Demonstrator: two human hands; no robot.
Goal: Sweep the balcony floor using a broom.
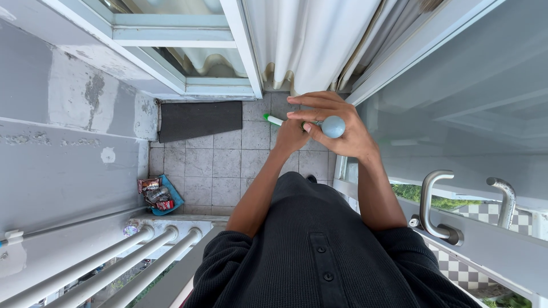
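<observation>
floor: grey tiles (222,165) | dark mat (200,118) | white curtain (308,40) (daylight) | glass door (474,114)

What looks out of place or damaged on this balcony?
Crumpled wrappers lie heaped on a blue dustpan in the floor corner, and the grey wall has peeling, patchy paint. The hands, left and right, hold a round-knobbed stick normally.

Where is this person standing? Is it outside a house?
It looks like a small home balcony. There is a tiled floor, metal railing bars at the edge, and a glass door with a curved handle beside white curtains. Both hands hold a pale blue round-ended stick.
</observation>
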